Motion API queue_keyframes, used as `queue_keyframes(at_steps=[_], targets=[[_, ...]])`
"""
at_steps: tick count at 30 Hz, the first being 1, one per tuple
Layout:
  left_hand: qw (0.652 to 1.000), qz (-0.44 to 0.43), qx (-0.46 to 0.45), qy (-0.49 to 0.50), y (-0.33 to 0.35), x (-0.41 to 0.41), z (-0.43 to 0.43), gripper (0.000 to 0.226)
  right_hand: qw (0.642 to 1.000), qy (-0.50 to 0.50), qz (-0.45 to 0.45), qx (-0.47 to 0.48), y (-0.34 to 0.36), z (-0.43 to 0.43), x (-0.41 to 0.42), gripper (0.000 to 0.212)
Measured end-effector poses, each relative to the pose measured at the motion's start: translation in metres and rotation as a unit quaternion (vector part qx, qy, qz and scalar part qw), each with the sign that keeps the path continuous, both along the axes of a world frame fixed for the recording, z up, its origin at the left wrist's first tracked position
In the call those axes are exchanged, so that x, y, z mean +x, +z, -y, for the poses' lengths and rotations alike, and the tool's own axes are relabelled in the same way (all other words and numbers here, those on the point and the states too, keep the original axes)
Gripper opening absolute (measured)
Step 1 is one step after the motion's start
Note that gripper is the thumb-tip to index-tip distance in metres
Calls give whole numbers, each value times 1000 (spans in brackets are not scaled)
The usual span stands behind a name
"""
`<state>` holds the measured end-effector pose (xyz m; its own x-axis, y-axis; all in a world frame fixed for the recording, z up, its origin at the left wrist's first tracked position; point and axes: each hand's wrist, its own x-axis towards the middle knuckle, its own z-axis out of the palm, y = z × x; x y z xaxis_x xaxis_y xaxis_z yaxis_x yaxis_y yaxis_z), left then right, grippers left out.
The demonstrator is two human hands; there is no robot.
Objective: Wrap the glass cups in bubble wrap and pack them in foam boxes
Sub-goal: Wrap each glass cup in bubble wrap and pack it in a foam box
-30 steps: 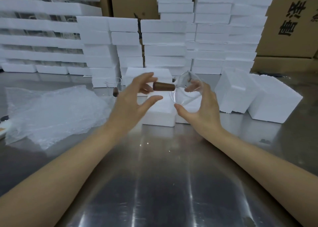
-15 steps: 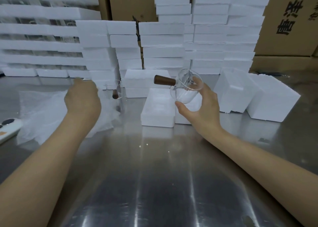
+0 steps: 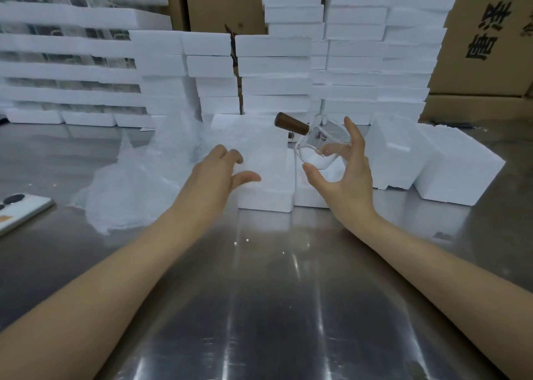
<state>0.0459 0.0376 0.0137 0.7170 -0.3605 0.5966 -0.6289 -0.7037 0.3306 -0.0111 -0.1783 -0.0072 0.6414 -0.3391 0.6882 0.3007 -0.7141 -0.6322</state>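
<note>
the right hand (image 3: pixel 346 177) has its grip half closed round the glass cup (image 3: pixel 323 151), thumb under the bowl and fingers over the far side. the cup is in the air, above the low foam box (image 3: pixel 265 199) at the middle of the table (image 3: pixel 259 293). it is tipped on its side, with its wooden handle (image 3: pixel 291 124) pointing left.

the left hand (image 3: pixel 216 175) has its fingers curled on a sheet of bubble wrap (image 3: pixel 144 177), thumb a little apart, and the sheet rises off the heap at the left.

the step looks like bringing sheet and cup together. to do it well, i think the sheet should be pulled fully clear of the heap and laid flat on the bare table near the body. the cup can then go down near one edge with the handle along the sheet, so the handle gets covered too. the right grip ought to stay light but sure, since the glass is smooth and thin. rolling looks safer than bunching.

the wrap is blurred and nearly the same white as the foam, so its near edge and the exact pinch point are hard to find. whether one sheet or several are lifted cannot be told. the cup's rim and base melt into the background. a flat white device (image 3: pixel 20 206) is cut off at the left edge.
</note>
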Motion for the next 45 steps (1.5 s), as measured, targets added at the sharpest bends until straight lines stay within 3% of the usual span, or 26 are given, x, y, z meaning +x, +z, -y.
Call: queue_keyframes(at_steps=[2, 4, 7, 9, 12, 16, 22, 26, 29, 36, 42, 45], targets=[[999, -12, -13, 40, 6, 2, -4, 58, 1000, 2, -2, -4, 1, 0, 0, 93], [993, -57, 52, 95, 13, 5, -12, 65, 1000, 1, -4, -8, 1, 0, 0, 91], [969, -117, 149, 155, 19, 3, -22, 38, 1000, -6, -4, -16, 0, -1, -1, 89], [968, -86, 147, 183, 21, 1, -23, 23, 1000, -12, 4, -16, 0, -2, -1, 86], [981, 31, 61, 184, 27, -5, -21, 26, 1000, -16, 14, -18, 2, -2, -2, 83], [986, 124, -59, 90, 31, -15, -13, 24, 999, -15, 19, -24, 4, -4, -3, 82], [991, 50, -123, -14, 13, -17, 3, 11, 993, 53, 94, -40, 8, -6, -7, 82], [977, 4, -206, -57, 9, -21, 9, 14, 978, 97, 126, -133, 12, -9, -15, 75], [968, 25, -235, -82, 12, -27, 13, 14, 974, 83, 111, -178, 13, -15, -15, 73], [962, 46, -237, -131, 10, -41, 23, 17, 988, 154, 31, -5, 18, -33, -18, 62], [963, 96, -222, -121, 17, -39, 18, 22, 949, 302, -13, 94, 20, -42, -23, 39], [965, 151, -177, -119, 19, -44, 19, 24, 960, 260, -17, 103, 17, -43, -23, 39]])
